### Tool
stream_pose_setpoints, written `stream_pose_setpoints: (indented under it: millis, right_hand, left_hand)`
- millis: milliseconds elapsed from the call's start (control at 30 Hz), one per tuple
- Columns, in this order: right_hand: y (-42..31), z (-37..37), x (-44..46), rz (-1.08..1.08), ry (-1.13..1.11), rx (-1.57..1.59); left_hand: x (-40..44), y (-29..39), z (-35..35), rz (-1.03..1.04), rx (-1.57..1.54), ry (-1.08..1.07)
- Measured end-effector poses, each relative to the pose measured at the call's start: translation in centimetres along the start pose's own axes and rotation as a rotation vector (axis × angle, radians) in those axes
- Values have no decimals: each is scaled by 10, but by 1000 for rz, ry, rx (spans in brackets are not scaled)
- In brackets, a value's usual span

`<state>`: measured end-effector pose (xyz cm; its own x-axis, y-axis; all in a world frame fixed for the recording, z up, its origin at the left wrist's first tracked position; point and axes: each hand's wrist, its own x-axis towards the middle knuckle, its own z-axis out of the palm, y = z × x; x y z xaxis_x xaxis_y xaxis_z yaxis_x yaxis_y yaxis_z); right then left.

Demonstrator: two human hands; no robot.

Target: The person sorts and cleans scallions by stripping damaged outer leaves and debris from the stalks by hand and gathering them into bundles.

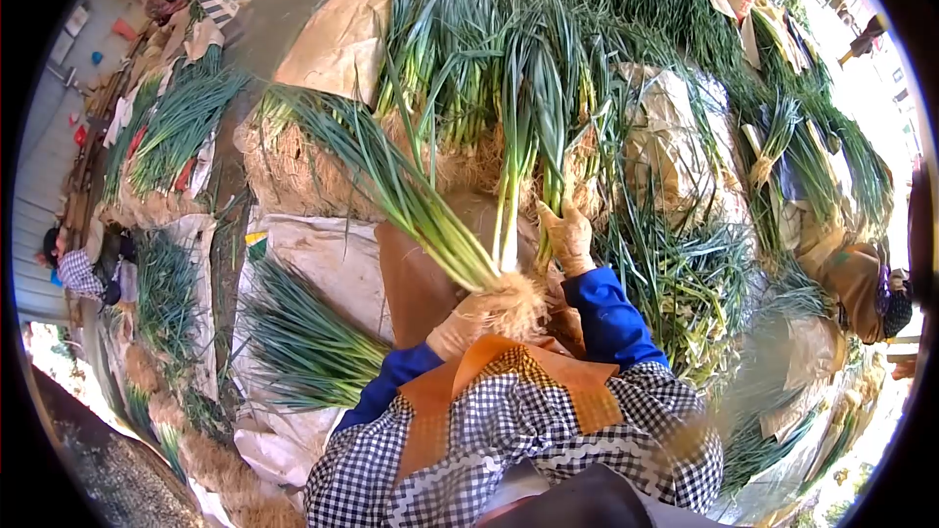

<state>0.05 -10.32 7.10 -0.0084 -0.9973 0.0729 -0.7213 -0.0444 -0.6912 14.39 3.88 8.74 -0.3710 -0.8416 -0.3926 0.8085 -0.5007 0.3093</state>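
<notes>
Head view: a large green-onion bunch (421, 205) slants from the left hand (458, 329) toward far left, its matted roots in that grip, at the near end of the stalks. The smaller group of stalks (552, 181) points to the far side; the right hand (567, 233) pinches it low down between thumb and fingers, just right of the bunch's pale stems.

Across the far side stands a broad row of onions (440, 49), leaves up and roots toward the person. It crowds the space right beyond both hands, and its leaves overlap the held ones, so where some leaves belong is hard to tell. To the right of the right arm lies a heap of loose leaves (690, 284). On the left, a pale sack (328, 254) is spread out, with a loose bundle (318, 357) on it, near the left sleeve. Smaller are the brown paper (337, 34) over the row's left part and the brown sheet (416, 284) left of the held roots.
</notes>
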Motion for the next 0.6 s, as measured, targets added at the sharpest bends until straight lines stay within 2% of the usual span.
stream_pose_setpoints:
  millis: [33, 67, 100, 133, 167, 200, 233, 333, 400, 467, 500, 600]
  right_hand:
    - [-25, -16, -6, 59, -97, 95]
    - [-32, -17, -7, 89, -160, 318]
    - [-31, -13, -4, 49, -207, 374]
    - [-25, -4, 2, 8, -249, 427]
    - [17, 36, 14, 8, -222, 421]
    - [5, 16, 16, 136, -384, 656]
    - [-11, -2, 9, -136, -224, 628]
    - [4, -1, 9, -648, 59, 147]
    - [16, -12, -16, -332, -235, 402]
    - [-10, -71, -47, -374, -198, 290]
    - [8, -89, -57, -196, -284, 422]
    - [94, -140, -66, 337, -272, 629]
  left_hand:
    - [3, -2, 0, 3, -15, -8]
    - [7, -5, 1, 7, -20, -15]
    - [10, -6, 4, 7, -30, -22]
    - [11, -7, 9, 10, -32, -26]
    - [14, -9, 11, 13, -29, -23]
    - [16, -15, 12, 18, -24, -22]
    - [19, -15, 14, 29, -19, -22]
    - [20, -11, 17, 55, -45, -67]
    - [18, -7, 18, 60, -101, -121]
    - [17, -2, 20, 72, -155, 2]
    - [21, -4, 4, 67, -259, -120]
    - [21, -2, 6, 68, -207, -99]
